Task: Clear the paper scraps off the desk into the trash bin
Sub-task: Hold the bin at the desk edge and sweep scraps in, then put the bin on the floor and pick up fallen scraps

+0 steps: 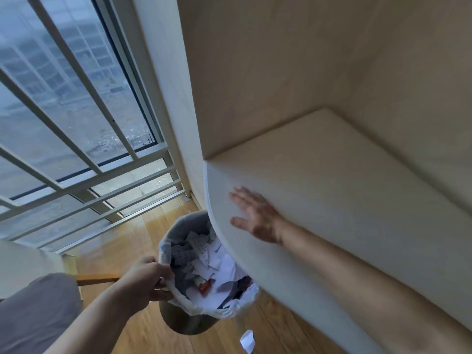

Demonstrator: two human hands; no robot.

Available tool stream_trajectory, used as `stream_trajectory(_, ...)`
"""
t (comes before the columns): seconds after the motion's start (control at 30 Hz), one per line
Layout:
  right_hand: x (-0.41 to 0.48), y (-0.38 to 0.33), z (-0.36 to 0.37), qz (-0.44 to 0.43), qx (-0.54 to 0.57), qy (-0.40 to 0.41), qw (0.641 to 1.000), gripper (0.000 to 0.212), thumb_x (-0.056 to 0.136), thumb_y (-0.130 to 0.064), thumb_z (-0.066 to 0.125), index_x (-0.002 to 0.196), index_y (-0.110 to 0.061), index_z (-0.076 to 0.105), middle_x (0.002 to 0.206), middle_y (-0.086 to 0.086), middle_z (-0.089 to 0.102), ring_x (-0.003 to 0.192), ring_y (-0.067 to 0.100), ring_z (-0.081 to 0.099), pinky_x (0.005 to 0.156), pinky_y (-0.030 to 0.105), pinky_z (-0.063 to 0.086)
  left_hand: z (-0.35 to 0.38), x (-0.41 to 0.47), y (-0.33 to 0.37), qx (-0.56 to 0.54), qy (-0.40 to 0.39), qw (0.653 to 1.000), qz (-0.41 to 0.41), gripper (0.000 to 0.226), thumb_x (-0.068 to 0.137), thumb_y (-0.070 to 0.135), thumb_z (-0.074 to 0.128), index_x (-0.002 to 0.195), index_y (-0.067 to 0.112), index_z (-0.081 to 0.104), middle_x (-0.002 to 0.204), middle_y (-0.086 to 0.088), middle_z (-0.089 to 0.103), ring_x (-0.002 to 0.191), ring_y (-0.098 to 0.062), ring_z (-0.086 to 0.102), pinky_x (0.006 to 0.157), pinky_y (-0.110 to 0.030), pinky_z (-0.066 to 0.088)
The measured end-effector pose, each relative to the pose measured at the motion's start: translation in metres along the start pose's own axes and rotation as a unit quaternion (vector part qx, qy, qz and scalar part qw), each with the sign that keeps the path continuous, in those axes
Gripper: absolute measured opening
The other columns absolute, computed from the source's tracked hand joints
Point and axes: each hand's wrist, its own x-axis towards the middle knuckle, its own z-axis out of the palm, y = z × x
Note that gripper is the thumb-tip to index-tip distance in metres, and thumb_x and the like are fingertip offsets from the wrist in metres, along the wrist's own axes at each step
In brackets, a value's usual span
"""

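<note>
A round trash bin (187, 321) with a white liner sits tilted under the rounded corner of the pale desk (332, 190). White and grey paper scraps (201, 254) and a red wrapper fill it. My left hand (150, 279) grips the bin's near rim and liner. Flat on the desk near its corner edge lies my right hand (255, 215), fingers spread, holding nothing. One white scrap (247, 341) is on the wooden floor below the bin. No scraps show on the visible desk top.
A window with a white railing (84, 180) fills the left. The desk stands in a wooden alcove with walls behind and to the right. A grey-clad knee (35, 315) and a wooden chair part (97, 279) are at lower left.
</note>
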Motion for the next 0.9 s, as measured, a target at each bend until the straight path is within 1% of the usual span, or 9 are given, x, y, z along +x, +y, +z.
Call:
stream_trajectory(0.13, -0.025, -0.051, 0.028, -0.046, 0.053, -0.037, 0.997, 0.069, 0.096, -0.046, 0.045, 0.153, -0.029, 0.010, 0.164, -0.005, 0.007, 0.146, 0.004, -0.004, 0.118, 0.030, -0.006, -0.013, -0.007, -0.006, -0.006, 0.011, 1.000, 0.002, 0.019, 0.088, -0.008, 0.056, 0.107, -0.005, 0.053, 0.105, -0.029, 0.055, 0.092, -0.044, 0.063, 0.065, -0.048, 0.059)
stream_trajectory(0.23, -0.040, -0.082, 0.043, -0.034, 0.146, -0.095, 0.984, 0.065, 0.096, -0.043, 0.046, 0.152, -0.033, 0.016, 0.163, -0.005, 0.013, 0.149, 0.013, 0.009, 0.120, 0.042, 0.010, -0.025, -0.009, -0.013, -0.011, 0.006, 1.000, 0.009, 0.023, 0.089, -0.006, 0.056, 0.111, -0.004, 0.051, 0.110, -0.029, 0.054, 0.095, -0.044, 0.063, 0.070, -0.050, 0.060)
stream_trajectory(0.3, -0.050, -0.100, 0.053, -0.010, 0.245, -0.114, 0.963, 0.058, 0.097, -0.041, 0.045, 0.150, -0.035, 0.022, 0.162, -0.006, 0.017, 0.146, 0.014, 0.019, 0.117, 0.041, 0.020, -0.035, -0.010, -0.020, -0.012, -0.002, 1.000, 0.011, 0.025, 0.088, -0.006, 0.056, 0.113, -0.004, 0.051, 0.111, -0.029, 0.053, 0.096, -0.044, 0.063, 0.075, -0.052, 0.060)
stream_trajectory(0.4, -0.066, -0.116, 0.066, 0.043, 0.335, -0.036, 0.941, 0.048, 0.098, -0.037, 0.046, 0.145, -0.030, 0.038, 0.156, -0.007, 0.032, 0.139, 0.005, 0.029, 0.114, 0.031, 0.027, -0.052, -0.009, -0.032, -0.012, -0.018, 1.000, 0.015, 0.021, 0.088, -0.006, 0.056, 0.108, -0.003, 0.052, 0.110, -0.028, 0.052, 0.094, -0.044, 0.062, 0.080, -0.055, 0.059)
stream_trajectory(0.47, -0.077, -0.118, 0.077, 0.124, 0.399, 0.039, 0.907, 0.043, 0.097, -0.033, 0.050, 0.140, -0.027, 0.047, 0.147, -0.005, 0.045, 0.133, 0.008, 0.041, 0.111, 0.030, 0.035, -0.064, -0.010, -0.041, -0.005, -0.032, 0.999, 0.019, 0.018, 0.088, -0.007, 0.056, 0.104, -0.001, 0.052, 0.109, -0.027, 0.052, 0.096, -0.043, 0.061, 0.081, -0.055, 0.059)
stream_trajectory(0.57, -0.095, -0.114, 0.110, 0.243, 0.381, 0.199, 0.870, 0.033, 0.092, -0.017, 0.059, 0.125, -0.016, 0.060, 0.125, 0.003, 0.062, 0.119, 0.019, 0.058, 0.101, 0.035, 0.048, -0.081, -0.010, -0.055, 0.018, -0.050, 0.998, 0.024, 0.015, 0.087, -0.008, 0.056, 0.101, -0.003, 0.054, 0.105, -0.026, 0.052, 0.093, -0.043, 0.062, 0.072, -0.052, 0.061)
stream_trajectory(0.63, -0.110, -0.114, 0.138, 0.324, 0.339, 0.271, 0.840, 0.028, 0.088, -0.009, 0.061, 0.116, -0.009, 0.064, 0.112, 0.003, 0.060, 0.111, 0.024, 0.061, 0.094, 0.036, 0.051, -0.089, -0.011, -0.065, 0.035, -0.060, 0.997, 0.029, 0.015, 0.087, -0.009, 0.055, 0.101, -0.005, 0.054, 0.100, -0.025, 0.053, 0.088, -0.043, 0.063, 0.061, -0.046, 0.061)
stream_trajectory(0.77, -0.148, -0.116, 0.188, 0.455, 0.332, 0.282, 0.777, 0.033, 0.086, -0.012, 0.066, 0.118, -0.004, 0.063, 0.105, 0.004, 0.061, 0.094, 0.019, 0.060, 0.080, 0.026, 0.044, -0.093, -0.012, -0.088, 0.072, -0.099, 0.992, 0.034, 0.019, 0.085, -0.010, 0.056, 0.103, -0.005, 0.055, 0.095, -0.025, 0.057, 0.084, -0.042, 0.064, 0.055, -0.041, 0.059)
stream_trajectory(0.9, -0.197, -0.123, 0.234, 0.500, 0.420, 0.275, 0.706, 0.014, 0.085, -0.009, 0.067, 0.098, -0.006, 0.070, 0.093, 0.004, 0.068, 0.090, 0.023, 0.065, 0.084, 0.038, 0.053, -0.072, -0.006, -0.119, 0.120, -0.126, 0.984, 0.035, 0.015, 0.084, -0.011, 0.055, 0.098, -0.006, 0.057, 0.088, -0.023, 0.057, 0.076, -0.039, 0.063, 0.051, -0.037, 0.056)
